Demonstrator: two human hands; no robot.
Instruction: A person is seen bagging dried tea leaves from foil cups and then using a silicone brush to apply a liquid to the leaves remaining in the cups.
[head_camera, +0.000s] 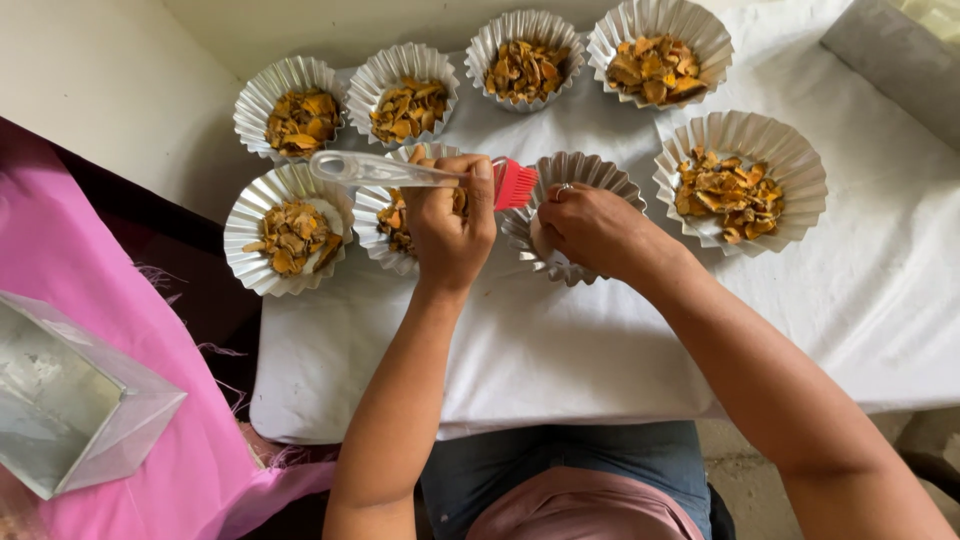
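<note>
White cloth covers the small table, and fluted foil cups stand on it in two loose rows, most of them filled with orange-brown dried chips. Pink fabric hangs off to one side with a clear boxy container resting on it.

Her left hand is closed in a fist round the clear handle of a pastry brush; the handle runs out past her knuckles on the outer side, and the red bristles stick out on the inner side, toward her other hand. Those bristles sit at the near rim of the empty foil cup, just touching or just above it; I cannot tell which. Her right hand is curled over that cup's nearer wall, fingers closed on the rim, steadying it. A filled cup sits partly hidden under her left fist.

To brush well, I would judge the thin foil needs a light stroke: the steadying hand should pinch only the rim, without crushing the pleats, and tilt the cup toward the bristles. Short strokes following the folds from the base upward would reach the creases better than sweeping across them. The long handle swings over the neighbouring filled cups, so keeping it raised would avoid knocking chips out.
</note>
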